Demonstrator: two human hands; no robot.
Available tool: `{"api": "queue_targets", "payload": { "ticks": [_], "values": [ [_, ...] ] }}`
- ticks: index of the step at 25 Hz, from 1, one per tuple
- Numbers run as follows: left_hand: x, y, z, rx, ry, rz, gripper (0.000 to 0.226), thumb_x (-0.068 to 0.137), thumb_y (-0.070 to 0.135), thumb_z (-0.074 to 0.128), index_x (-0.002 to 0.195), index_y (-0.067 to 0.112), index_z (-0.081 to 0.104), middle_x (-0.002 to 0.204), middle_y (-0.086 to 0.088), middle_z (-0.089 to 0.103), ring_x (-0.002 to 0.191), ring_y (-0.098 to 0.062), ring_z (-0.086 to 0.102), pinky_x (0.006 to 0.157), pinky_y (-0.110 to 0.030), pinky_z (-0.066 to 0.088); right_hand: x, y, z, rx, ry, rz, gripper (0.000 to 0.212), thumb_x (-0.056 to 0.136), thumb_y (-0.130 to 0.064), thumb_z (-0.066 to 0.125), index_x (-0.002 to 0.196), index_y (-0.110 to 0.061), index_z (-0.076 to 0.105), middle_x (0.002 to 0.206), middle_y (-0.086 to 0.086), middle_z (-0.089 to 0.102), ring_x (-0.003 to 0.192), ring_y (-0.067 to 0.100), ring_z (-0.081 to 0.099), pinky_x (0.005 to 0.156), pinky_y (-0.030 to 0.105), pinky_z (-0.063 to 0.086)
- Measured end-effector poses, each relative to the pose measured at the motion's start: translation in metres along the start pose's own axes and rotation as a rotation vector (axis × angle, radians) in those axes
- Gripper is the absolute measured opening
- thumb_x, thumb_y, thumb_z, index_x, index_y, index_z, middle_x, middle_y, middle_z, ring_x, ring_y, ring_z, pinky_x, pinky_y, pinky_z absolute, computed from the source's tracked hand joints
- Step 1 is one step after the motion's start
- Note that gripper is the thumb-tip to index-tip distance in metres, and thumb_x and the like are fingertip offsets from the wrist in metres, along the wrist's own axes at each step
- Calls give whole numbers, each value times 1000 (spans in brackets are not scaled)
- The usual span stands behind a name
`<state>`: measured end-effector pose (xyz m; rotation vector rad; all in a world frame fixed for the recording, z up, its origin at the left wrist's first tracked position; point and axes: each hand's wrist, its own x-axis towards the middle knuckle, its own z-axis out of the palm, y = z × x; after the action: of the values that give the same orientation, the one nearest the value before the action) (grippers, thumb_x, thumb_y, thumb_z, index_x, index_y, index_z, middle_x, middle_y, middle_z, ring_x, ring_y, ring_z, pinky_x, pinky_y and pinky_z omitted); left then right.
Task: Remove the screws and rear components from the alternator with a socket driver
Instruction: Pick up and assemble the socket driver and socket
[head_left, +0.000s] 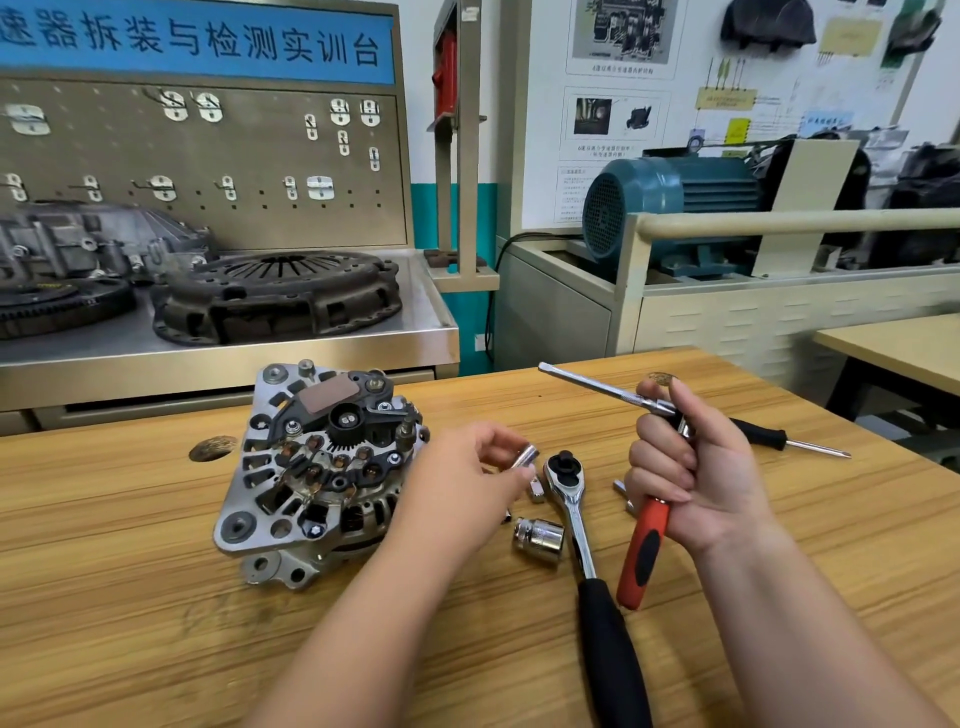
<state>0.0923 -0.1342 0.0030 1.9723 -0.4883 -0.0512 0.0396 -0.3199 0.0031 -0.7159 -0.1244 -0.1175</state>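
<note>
Head view: the silver cast-metal alternator with black plastic rear parts (322, 473) sits left of centre on the light wooden table (156, 597), rear face up and tilted toward me.

My left hand (467, 478) is just right of it, fingers curled, pinching a small chrome cylindrical socket (524, 457) between thumb and fingertips.

My right hand (696, 478) is raised above the table, palm toward me, fingers wrapped round the red-and-black-handled socket driver (644, 551). Its chrome shaft (597, 387) sticks out past the fist to the upper left, and the handle hangs below the hand (the joint between the two is hidden by my fingers).

Between my hands, on the table, lie:
- a chrome ratchet wrench with a black grip (576, 509)
- a larger chrome socket (537, 535), just left of the wrench

A black-handled screwdriver (789, 439) lies behind my right hand.

A dark round clutch pressure plate (280, 296) rests on the steel bench behind. A teal electric motor (670, 202) is at the back right.
</note>
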Motion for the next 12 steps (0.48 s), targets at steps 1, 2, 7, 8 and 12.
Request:
{"api": "queue_targets", "payload": {
  "ticks": [1,2,7,8,12],
  "values": [
    [1,-5,2,110,16,-16,17,82,17,69,86,33,62,83,12,66,76,-12,66,73,-36,57,0,-1,0,7,-2,-4,43,45,-26,96,76,-17,69,47,-9,13,37,4,9,26,12,18],
    [2,-9,4,200,21,-32,15,83,19,68,90,32,62,84,13,65,76,-10,65,73,-34,57,0,-1,-1,17,-3,-8,40,48,-26,95,77,-17,68,47,-9,13,37,4,8,27,12,17],
    [5,-28,13,434,12,-59,16,85,20,62,98,29,61,87,10,62,75,-8,58,64,-23,46,2,-2,-4,-35,66,-19,19,84,-33,55,76,-20,66,47,-8,11,37,5,7,28,11,15],
    [5,-31,14,460,15,-59,16,84,18,61,96,29,61,89,8,63,77,-10,57,65,-23,44,3,-2,-5,-42,74,-22,21,84,-33,52,75,-20,66,47,-8,11,37,5,7,28,11,15],
    [6,-42,23,507,-27,-82,20,84,16,58,100,26,62,95,4,64,88,-16,59,72,-26,47,4,1,-4,-48,53,-7,13,75,-32,70,77,-19,66,47,-9,12,37,5,7,27,11,16]
  ]
}}
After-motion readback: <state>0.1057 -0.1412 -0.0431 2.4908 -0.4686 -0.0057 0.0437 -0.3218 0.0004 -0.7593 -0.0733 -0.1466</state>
